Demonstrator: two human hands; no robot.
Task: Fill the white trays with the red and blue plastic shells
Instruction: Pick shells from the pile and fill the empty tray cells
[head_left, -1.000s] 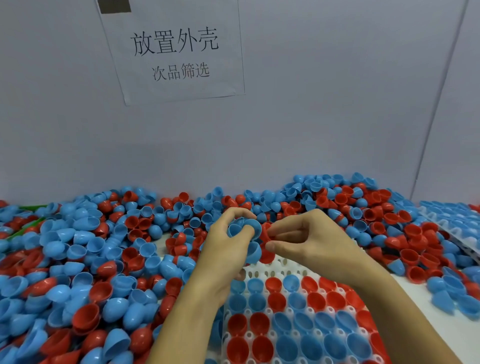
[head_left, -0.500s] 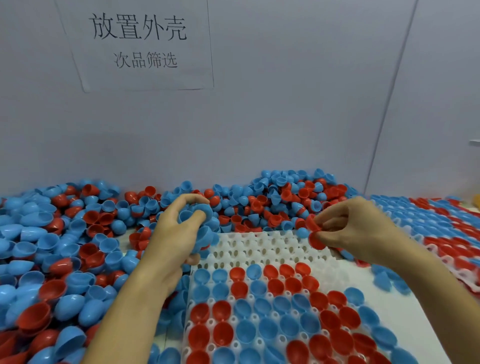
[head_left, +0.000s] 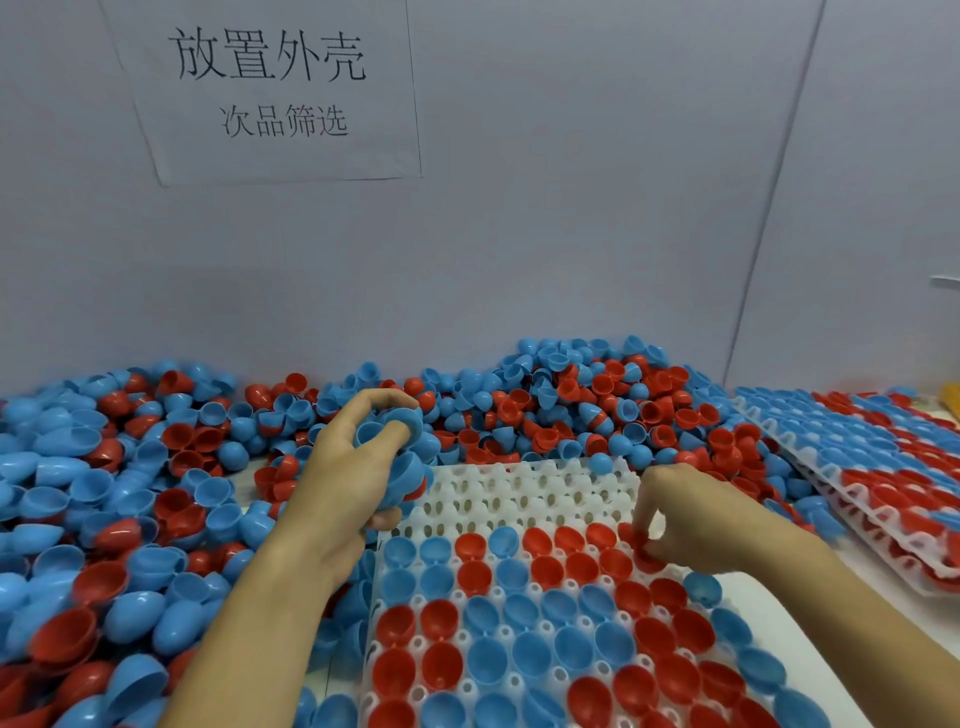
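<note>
A white tray (head_left: 524, 493) lies in front of me, its near rows holding red and blue shells, its far rows bare. My left hand (head_left: 345, 478) hovers over the tray's far left corner and grips a stack of blue shells (head_left: 402, 452). My right hand (head_left: 680, 519) is low at the tray's right edge, pinching a red shell (head_left: 644, 553) down at a cell there. A deep heap of loose red and blue shells (head_left: 130, 493) covers the table to the left and behind.
Filled white trays (head_left: 883, 483) are stacked at the right. A grey wall with a paper sign (head_left: 270, 88) stands close behind the heap. A loose blue shell (head_left: 702, 590) lies by the tray's right edge.
My right hand has moved away from the left hand, to the right and down onto the tray with a red shell. The left hand stays up with its blue stack.
</note>
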